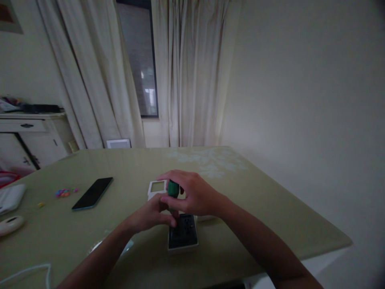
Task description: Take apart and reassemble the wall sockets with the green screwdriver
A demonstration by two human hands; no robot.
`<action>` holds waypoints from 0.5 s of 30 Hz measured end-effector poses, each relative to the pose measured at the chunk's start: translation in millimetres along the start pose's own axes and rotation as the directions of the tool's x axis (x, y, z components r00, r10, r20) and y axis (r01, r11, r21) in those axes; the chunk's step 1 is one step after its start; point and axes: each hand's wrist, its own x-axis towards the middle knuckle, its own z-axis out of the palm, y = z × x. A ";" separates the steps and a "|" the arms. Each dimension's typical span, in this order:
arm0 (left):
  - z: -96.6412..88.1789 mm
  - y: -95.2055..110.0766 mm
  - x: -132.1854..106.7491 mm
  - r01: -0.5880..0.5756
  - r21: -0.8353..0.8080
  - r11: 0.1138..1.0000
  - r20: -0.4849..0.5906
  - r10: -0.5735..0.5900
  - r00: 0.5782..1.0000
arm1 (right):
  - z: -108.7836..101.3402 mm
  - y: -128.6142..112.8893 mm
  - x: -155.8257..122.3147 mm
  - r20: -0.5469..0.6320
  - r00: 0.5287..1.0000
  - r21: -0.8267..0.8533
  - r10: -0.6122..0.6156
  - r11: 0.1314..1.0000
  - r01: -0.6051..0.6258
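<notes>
green handle (173, 188) held over pale-green table (255, 208), cream curtains (195, 80) behind.

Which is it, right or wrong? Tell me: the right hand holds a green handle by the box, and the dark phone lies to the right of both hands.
Wrong on one point: the head view shows the dark phone lying to the left of the left hand and right hand. The right hand does hold the green handle by the box.

Left forearm (104, 253) and right forearm (261, 241) enter at bottom edge, converge at lower centre; right hand (195, 194) curled, slightly higher; left hand (152, 214) just beside, thumb (168, 219) pointing right
</notes>
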 end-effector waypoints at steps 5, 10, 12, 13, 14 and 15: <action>-1.8 4.5 -2.7 0.006 -0.013 1.000 0.076 -0.005 0.997 | -1.0 0.5 -0.5 0.001 1.000 -0.002 0.012 1.000 -0.012; -0.3 -2.1 0.8 -0.034 0.037 0.999 -0.064 0.036 0.997 | -0.7 -1.6 -0.1 -0.008 1.000 0.017 0.005 1.000 -0.004; 0.3 -2.3 0.1 -0.050 -0.008 0.999 -0.039 0.049 0.998 | -0.1 -0.7 -0.1 -0.004 1.000 0.017 0.012 1.000 -0.012; 0.4 -1.6 -0.8 -0.046 -0.035 0.998 -0.005 0.046 0.999 | 0.2 0.1 -0.1 -0.003 1.000 0.015 0.016 1.000 -0.016; 0.4 -0.8 -1.7 -0.037 -0.056 0.998 0.030 0.039 0.999 | 0.4 0.9 -0.2 -0.002 1.000 0.013 0.019 1.000 -0.019; 0.5 -0.2 -2.4 -0.027 -0.069 0.997 0.055 0.031 0.998 | 0.5 1.7 -0.3 -0.002 1.000 0.012 0.020 1.000 -0.020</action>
